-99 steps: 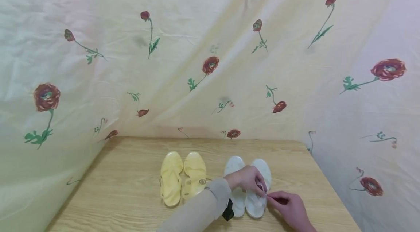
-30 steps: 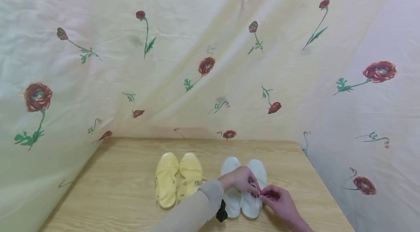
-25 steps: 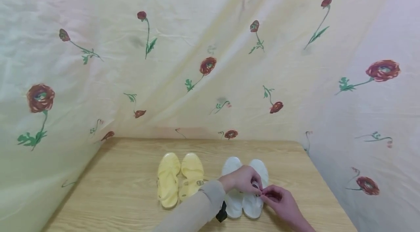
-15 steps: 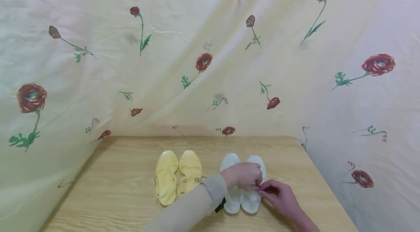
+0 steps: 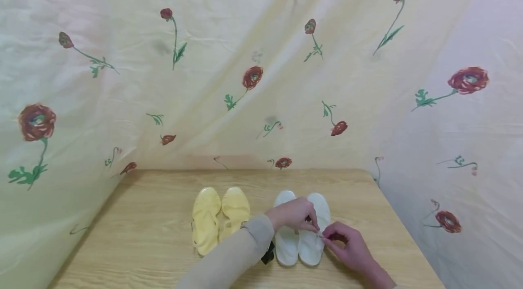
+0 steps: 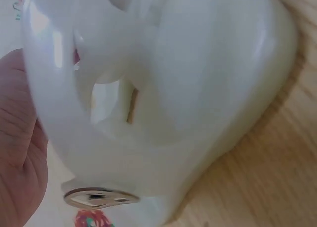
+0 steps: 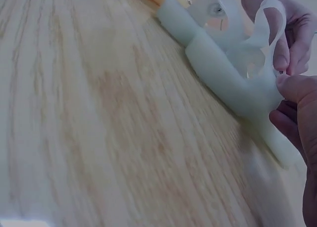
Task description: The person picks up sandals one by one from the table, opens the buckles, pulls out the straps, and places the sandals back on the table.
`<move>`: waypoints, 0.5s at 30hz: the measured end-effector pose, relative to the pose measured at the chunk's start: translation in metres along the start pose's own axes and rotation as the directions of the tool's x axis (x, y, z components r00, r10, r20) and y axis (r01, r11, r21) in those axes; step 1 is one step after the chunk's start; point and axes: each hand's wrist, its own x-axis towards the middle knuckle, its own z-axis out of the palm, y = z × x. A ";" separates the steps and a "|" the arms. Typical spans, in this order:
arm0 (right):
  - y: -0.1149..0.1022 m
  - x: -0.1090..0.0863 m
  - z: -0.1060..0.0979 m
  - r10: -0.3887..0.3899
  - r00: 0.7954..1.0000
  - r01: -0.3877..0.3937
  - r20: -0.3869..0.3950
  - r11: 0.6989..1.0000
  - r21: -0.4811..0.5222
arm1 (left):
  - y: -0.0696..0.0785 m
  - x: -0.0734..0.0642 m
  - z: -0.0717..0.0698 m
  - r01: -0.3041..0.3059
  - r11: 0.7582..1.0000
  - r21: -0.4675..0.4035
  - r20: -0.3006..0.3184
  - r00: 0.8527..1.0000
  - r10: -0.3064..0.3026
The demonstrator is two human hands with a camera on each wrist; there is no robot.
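Two white sandals stand side by side on the table, toes away from me. My left hand (image 5: 294,214) reaches over the left white sandal (image 5: 287,252) and pinches the ankle strap (image 7: 278,26) of the right white sandal (image 5: 311,252). At that sandal's outer side, my right hand (image 5: 349,246) pinches the strap's end between thumb and finger. The two hands' fingertips almost meet there; the fastening between them is too small to make out. In the left wrist view a white sandal (image 6: 213,88) fills the frame, with an oval metal-rimmed buckle (image 6: 101,197).
Left of the white pair stand a yellow sandal (image 5: 206,216) and a second yellow sandal (image 5: 235,202), partly behind my left sleeve (image 5: 233,250). The wooden table (image 5: 151,216) is bordered by a flowered cloth (image 5: 220,75). A black object (image 5: 267,255) hangs under my left wrist.
My left hand has drawn slightly left, opening a small gap between the two hands' fingertips, where the strap now shows. Right hand stays at the strap. The head view has shifted a little.
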 end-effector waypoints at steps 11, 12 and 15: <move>0.001 -0.003 0.005 0.105 0.994 -0.106 -0.028 0.994 -0.033 | 0.006 0.007 0.003 0.029 0.985 0.168 0.089 0.995 -0.044; 0.002 -0.004 0.005 0.096 0.995 -0.097 -0.029 0.994 -0.043 | 0.006 0.006 0.004 0.031 0.985 0.170 0.085 0.995 -0.046; 0.003 -0.004 0.006 0.068 0.997 -0.070 -0.028 0.996 -0.063 | 0.003 0.004 0.008 0.055 0.986 0.155 0.051 0.997 -0.063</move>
